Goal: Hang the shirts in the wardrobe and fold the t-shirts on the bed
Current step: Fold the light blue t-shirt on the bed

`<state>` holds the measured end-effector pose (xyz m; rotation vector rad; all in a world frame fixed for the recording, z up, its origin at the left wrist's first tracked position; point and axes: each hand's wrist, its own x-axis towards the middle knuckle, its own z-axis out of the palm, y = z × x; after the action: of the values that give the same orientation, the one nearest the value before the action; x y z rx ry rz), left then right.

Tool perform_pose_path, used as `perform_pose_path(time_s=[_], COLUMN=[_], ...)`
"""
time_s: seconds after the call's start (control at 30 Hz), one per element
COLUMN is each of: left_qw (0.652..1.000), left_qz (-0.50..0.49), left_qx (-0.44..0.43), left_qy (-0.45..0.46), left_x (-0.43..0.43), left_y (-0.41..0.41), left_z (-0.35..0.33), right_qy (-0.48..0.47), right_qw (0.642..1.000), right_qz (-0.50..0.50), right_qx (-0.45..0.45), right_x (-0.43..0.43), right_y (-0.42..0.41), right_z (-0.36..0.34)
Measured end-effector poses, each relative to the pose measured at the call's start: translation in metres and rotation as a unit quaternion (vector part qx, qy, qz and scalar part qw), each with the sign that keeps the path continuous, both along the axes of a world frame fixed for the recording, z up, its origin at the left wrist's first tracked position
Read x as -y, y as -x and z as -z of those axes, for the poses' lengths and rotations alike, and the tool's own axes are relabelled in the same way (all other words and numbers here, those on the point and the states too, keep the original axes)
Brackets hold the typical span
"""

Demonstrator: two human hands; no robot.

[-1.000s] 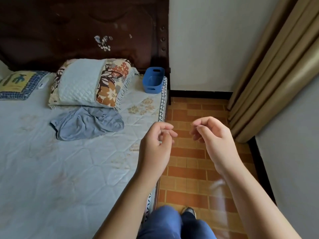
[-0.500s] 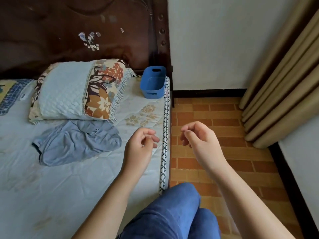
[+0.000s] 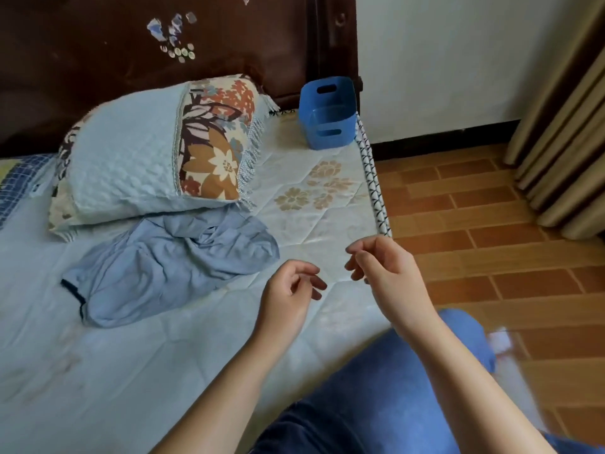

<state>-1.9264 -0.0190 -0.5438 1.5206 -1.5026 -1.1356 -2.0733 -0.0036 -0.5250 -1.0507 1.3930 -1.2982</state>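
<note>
Bed [image 3: 131, 371]: pale blue quilted mattress cover with a faded flower print to the right of the pillow; black-and-white piping [image 3: 373, 181] runs along the mattress edge further right.
Pillow [image 3: 131, 152]: light-blue quilted cover over a floral case, fringe on its right end, lying against the headboard.
Headboard [image 3: 98, 77]: dark wood, directly behind the pillow, with chipped inlay pieces above it.
Second pillow [image 3: 19, 178]: blue-and-yellow, left of the pillow, cut off by the frame edge.
Blue plastic basket [image 3: 329, 116]: upright on the bed corner, right of the pillow, apart from it.
Light-blue garment [image 3: 170, 267]: crumpled on the bed just in front of the pillow, its upper edge touching the pillow; dark trim on one opening. Cannot tell shirt from t-shirt.
Room: white wall [image 3: 442, 60], orange brick-pattern floor [image 3: 491, 224] and beige curtain [image 3: 563, 126], all well right of the pillow.
Left hand [image 3: 288, 299]: raised over the bed, in front and right of the pillow, near the garment, not touching it. Grip slack: fingers loosely curled, nothing held.
Right hand [image 3: 389, 276]: further right of the pillow, over the mattress edge, palm turned inward. Grip slack: fingers loosely curled, nothing held.
Jeans leg [image 3: 376, 404]: blue denim, bent knee below both forearms.
</note>
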Motion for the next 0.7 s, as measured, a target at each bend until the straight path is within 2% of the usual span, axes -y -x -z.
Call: perform_pose_path(time_s=[0.1,0.37,0.5,0.7], left_qw=[0.999,0.995,0.986,0.952], left_qz=[-0.022,-0.08,-0.089,-0.023], left_qx=[-0.005,0.058,0.14,0.307], left_qy=[-0.028,-0.008,-0.019,0.005], left_x=[-0.008,0.039,0.067,0.12], left_y=[-0.034,-0.105,-0.129,-0.148], left_z=[0.021,0.067,0.092,0.13], right_qy=[-0.035,-0.056,-0.081,-0.119], right_qw=[0.999,0.996,0.992,0.987], right_qz=[-0.009,-0.061,-0.084,-0.095], right_qx=[0.012,-0.034,-0.047,-0.056], right_x=[-0.007,0.035,0.058,0.083], right_y=[-0.051,-0.125,-0.145,-0.157], right_z=[0.022,0.055,0.071,0.091])
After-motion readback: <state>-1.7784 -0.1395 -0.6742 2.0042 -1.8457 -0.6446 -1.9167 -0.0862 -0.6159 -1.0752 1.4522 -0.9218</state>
